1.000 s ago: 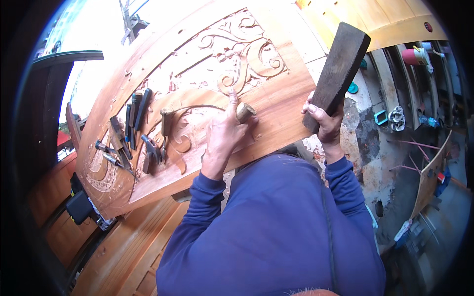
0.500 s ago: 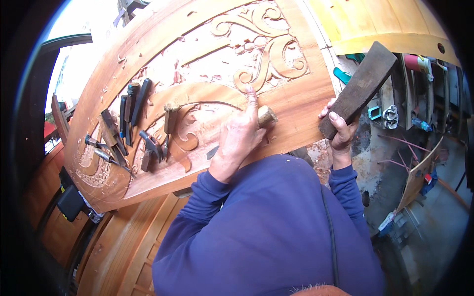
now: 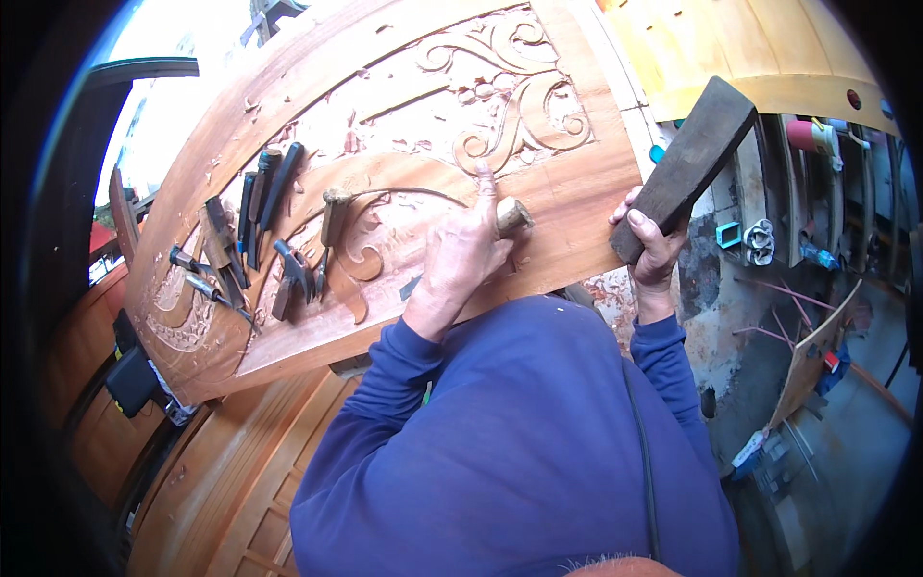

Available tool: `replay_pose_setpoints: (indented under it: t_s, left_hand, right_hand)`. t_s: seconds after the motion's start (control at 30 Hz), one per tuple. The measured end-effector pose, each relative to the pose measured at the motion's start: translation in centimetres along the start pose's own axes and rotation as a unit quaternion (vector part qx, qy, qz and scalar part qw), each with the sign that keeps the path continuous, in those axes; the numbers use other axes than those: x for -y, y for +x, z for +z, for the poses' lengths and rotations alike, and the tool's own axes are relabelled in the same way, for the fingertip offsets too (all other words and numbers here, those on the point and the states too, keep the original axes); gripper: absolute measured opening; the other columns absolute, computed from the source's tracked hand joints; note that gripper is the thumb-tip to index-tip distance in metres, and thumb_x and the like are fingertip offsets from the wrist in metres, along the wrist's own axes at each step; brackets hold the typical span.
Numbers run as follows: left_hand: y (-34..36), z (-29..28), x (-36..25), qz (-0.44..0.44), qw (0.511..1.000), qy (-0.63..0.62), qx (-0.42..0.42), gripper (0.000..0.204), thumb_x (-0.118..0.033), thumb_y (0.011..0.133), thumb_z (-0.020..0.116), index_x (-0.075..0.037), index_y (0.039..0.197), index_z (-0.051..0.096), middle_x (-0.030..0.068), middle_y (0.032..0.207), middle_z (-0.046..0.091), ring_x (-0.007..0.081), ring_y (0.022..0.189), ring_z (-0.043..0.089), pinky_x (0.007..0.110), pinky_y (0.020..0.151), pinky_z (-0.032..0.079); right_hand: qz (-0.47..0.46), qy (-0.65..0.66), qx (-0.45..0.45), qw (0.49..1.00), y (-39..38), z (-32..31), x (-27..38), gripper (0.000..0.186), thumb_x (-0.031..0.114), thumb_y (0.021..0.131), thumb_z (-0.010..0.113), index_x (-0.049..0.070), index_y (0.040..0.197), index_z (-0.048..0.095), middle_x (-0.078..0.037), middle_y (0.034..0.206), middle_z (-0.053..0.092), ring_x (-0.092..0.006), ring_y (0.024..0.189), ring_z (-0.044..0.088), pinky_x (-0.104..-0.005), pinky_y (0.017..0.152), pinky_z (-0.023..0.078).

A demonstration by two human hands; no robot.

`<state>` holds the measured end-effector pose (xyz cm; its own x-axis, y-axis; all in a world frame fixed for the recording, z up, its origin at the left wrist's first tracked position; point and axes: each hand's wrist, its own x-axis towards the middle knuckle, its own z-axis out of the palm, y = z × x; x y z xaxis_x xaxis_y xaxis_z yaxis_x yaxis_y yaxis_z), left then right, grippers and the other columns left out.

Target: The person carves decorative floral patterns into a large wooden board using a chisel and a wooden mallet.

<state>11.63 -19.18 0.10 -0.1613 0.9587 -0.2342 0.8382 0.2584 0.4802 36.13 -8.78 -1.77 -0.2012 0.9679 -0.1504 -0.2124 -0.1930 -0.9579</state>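
My left hand (image 3: 460, 255) is wrapped round a carving chisel (image 3: 515, 217), with the index finger stretched along the panel. The chisel's worn wooden butt sticks out on the right, and a bit of grey blade shows left of the palm. My right hand (image 3: 658, 245) grips the lower end of a dark, flat wooden block (image 3: 694, 163), tilted up and to the right beside the panel's edge. Under my left hand lies a wooden panel (image 3: 596, 207) with carved scrolls (image 3: 519, 120) and loose shavings.
Several chisels and gouges (image 3: 274, 197) lie on the panel's left part, next to an upright wooden-handled gouge (image 3: 335, 213). A yellow wooden board (image 3: 740, 48) stands at the far right. Below it are a pink-and-white container (image 3: 810, 137) and stacked slats. A panelled wooden piece (image 3: 231, 481) is at the lower left.
The wooden block and my right hand have shifted slightly left. My left hand stays on the chisel in nearly the same spot. The whole view has turned a little.
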Motion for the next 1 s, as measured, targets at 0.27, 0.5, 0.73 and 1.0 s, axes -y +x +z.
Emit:
replay_pose_setpoints:
  t_s: [0.27, 0.5, 0.73, 1.0]
  left_hand:
    - [-1.6, 0.7, -1.5, -0.018, 1.0, 0.003, 0.007, 0.102, -0.021, 0.075, 0.084, 0.003, 0.158, 0.03, 0.022, 0.076, 0.068, 0.0374, 0.071, 0.071, 0.045, 0.065, 0.057]
    - [-3.3, 2.5, -2.5, -0.048, 0.998, -0.047, 0.011, 0.098, -0.016, 0.075, 0.081, -0.006, 0.16, 0.033, 0.0242, 0.084, 0.07, 0.0388, 0.079, 0.073, 0.047, 0.068, 0.057]
    - [-3.4, 3.0, -2.3, -0.075, 0.995, -0.066, -0.005, 0.088, -0.038, 0.084, 0.082, -0.01, 0.157, 0.042, 0.0226, 0.09, 0.072, 0.0379, 0.084, 0.074, 0.041, 0.074, 0.056]
    - [-2.8, 1.6, -3.6, -0.097, 0.994, -0.032, 0.04, 0.091, -0.044, 0.083, 0.082, -0.008, 0.157, 0.042, 0.023, 0.085, 0.071, 0.0375, 0.079, 0.074, 0.043, 0.072, 0.056]
  right_hand:
    - [-0.038, -0.001, 0.02, 0.999, -0.2, -0.4, 0.0, 0.047, 0.008, 0.085, 0.068, 0.002, 0.127, 0.05, -0.014, 0.099, 0.064, -0.0216, 0.081, 0.068, -0.0385, 0.073, 0.059]
    - [-0.055, 0.016, 0.032, 0.998, -0.3, -0.6, -0.2, 0.05, 0.006, 0.085, 0.069, 0.003, 0.131, 0.048, -0.013, 0.098, 0.064, -0.0214, 0.081, 0.069, -0.038, 0.073, 0.059]
    - [-0.055, 0.02, 0.037, 0.998, -0.3, -0.9, -0.4, 0.051, 0.006, 0.087, 0.071, 0.004, 0.132, 0.047, -0.013, 0.098, 0.065, -0.0216, 0.08, 0.069, -0.0381, 0.072, 0.06]
    - [-0.055, 0.027, 0.04, 0.997, -0.2, -1.0, -0.3, 0.047, 0.004, 0.087, 0.07, 0.003, 0.129, 0.049, -0.013, 0.098, 0.065, -0.0215, 0.08, 0.07, -0.0381, 0.072, 0.06]
